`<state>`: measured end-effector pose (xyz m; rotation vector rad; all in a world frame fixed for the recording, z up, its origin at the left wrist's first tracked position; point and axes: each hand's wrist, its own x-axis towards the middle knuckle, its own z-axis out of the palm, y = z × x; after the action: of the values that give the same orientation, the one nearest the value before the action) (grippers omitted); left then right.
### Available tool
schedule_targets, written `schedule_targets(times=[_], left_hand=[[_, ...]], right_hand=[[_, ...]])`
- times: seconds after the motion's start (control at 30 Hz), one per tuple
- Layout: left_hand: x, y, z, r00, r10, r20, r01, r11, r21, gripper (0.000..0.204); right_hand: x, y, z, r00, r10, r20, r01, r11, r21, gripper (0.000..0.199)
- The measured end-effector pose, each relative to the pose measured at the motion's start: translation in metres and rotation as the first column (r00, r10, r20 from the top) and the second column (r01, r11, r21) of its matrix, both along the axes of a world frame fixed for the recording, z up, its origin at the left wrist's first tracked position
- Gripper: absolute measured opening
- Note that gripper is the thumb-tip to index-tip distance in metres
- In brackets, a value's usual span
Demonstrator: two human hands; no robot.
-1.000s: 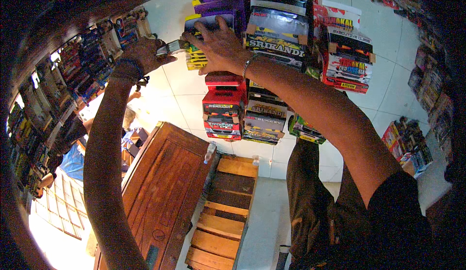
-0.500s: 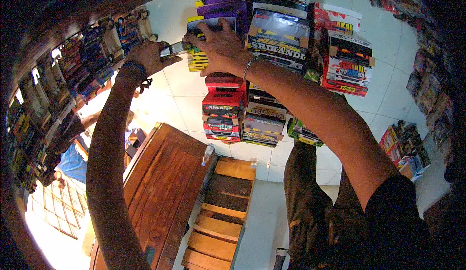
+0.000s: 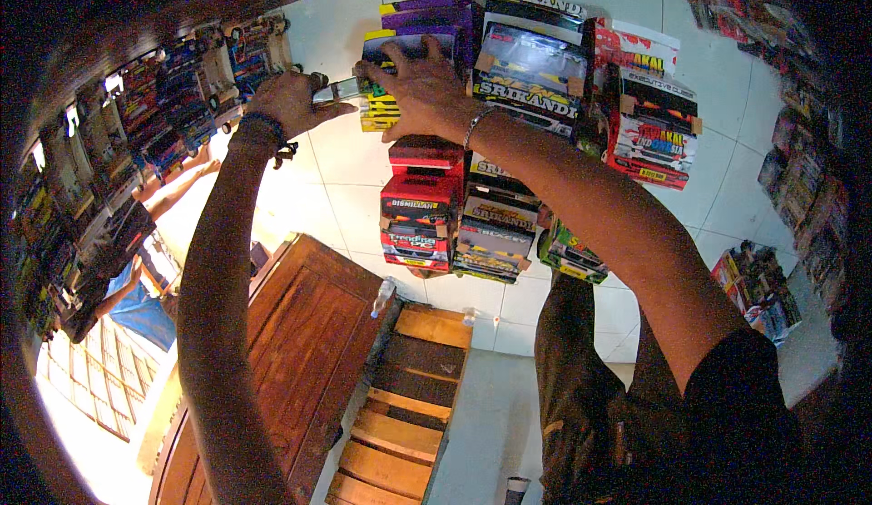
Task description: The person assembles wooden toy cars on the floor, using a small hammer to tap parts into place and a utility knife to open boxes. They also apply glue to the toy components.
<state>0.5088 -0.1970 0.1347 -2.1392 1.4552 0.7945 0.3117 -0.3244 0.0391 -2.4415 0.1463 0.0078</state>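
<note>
My left hand (image 3: 289,103) is closed around a small flat tool with a silvery end (image 3: 334,91), its kind not clear. The end reaches the left side of a yellow, black and white toy truck front (image 3: 378,113). Over that same front my right hand (image 3: 425,92) lies with its fingers spread, pressing on it and hiding much of it. Directly behind stands a purple toy truck piece (image 3: 436,16). To the right are a black and white toy truck (image 3: 527,69) and a red and white one (image 3: 652,133). A red toy truck (image 3: 418,219) and a grey one (image 3: 495,232) stand nearer me.
Rows of toy trucks (image 3: 168,105) line the left side, and more (image 3: 799,187) stack at the right. A brown wooden door panel (image 3: 282,351) and a slatted wooden rack (image 3: 400,405) are near me. Another person's arm (image 3: 177,192) shows at left. White tiles (image 3: 350,205) cover the floor.
The view has shifted slightly, so the trucks sit a little further right. Both hands keep their places at the yellow truck front. At left, the other person's arm has moved.
</note>
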Motion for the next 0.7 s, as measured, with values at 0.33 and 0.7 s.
schedule_targets(times=[0.33,0.7], left_hand=[[-0.079,0.11,0.074,0.87,0.484,-0.094,-0.492,0.843,-0.218,0.051],[-0.232,0.233,0.082,0.635,0.771,-0.057,-0.76,0.636,0.135,0.041]], right_hand=[[-0.008,0.003,0.01,1.0,0.014,0.014,-0.012,0.995,-0.1,0.137],[-0.144,0.115,0.029,0.992,0.103,0.077,-0.107,0.993,0.05,0.094]])
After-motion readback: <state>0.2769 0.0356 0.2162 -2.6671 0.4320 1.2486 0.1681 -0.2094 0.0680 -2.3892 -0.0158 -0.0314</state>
